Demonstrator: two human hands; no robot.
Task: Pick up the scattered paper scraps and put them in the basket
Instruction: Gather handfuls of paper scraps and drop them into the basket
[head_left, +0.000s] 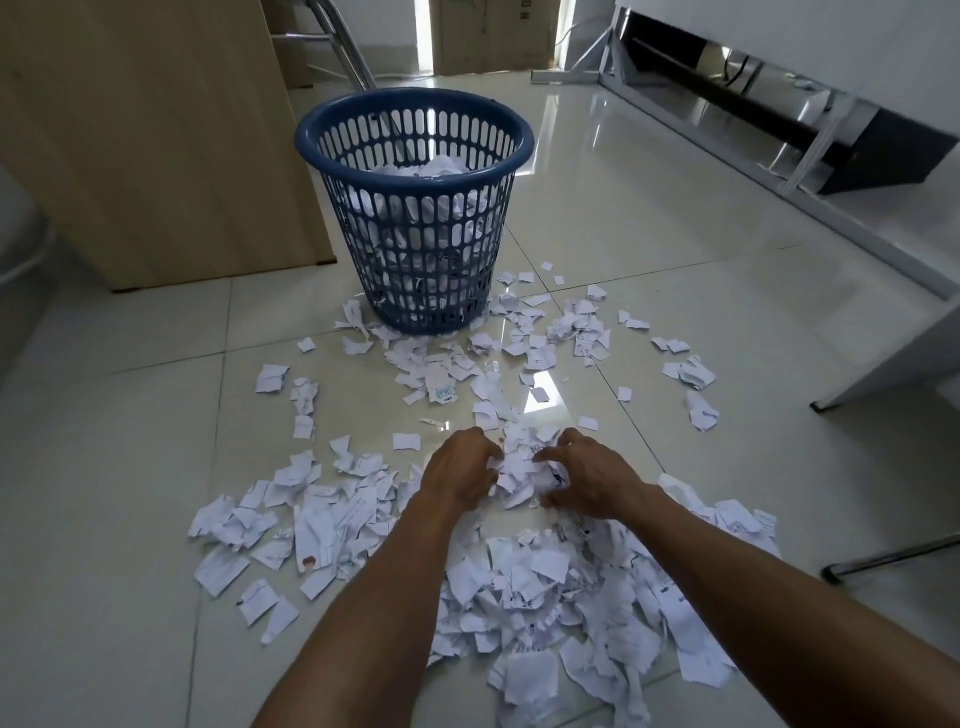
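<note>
At far left, pale wooden cabinet panel (156, 145), upright on the glossy cream tiled floor (104, 441). Right of it, dark blue slotted plastic basket (415, 291), upright, mouth open, crumpled white paper inside to roughly half its height. Around its foot and spreading toward the camera, scattered white torn paper scraps (322, 519): thin near the basket, thickest in a heap under the forearms.

Further right, left hand (460, 470) low over the floor, back upward, fingers curled inward and pressed into a small clump of white scraps (519, 467). On the clump's other side, right hand (589, 480), fingers bent and somewhat spread, thumb low beneath. Only a narrow gap between the two hands, filled with paper. Clump seemingly not yet lifted off the floor, though hard to tell for certain.

Deciding relation: basket straight ahead of the clump and a little to the left, well apart, with a band of loose scraps between. Left hand marginally on the basket's side, neither hand clearly favoured, so most likely a two-handed carry forward, slightly leftward and up over the rim. No real long axis to the clump: loose, roundish, probably shedding pieces unless squeezed from both sides.

At far right, dark panel in a silver metal frame (810, 130), well off that path.
</note>
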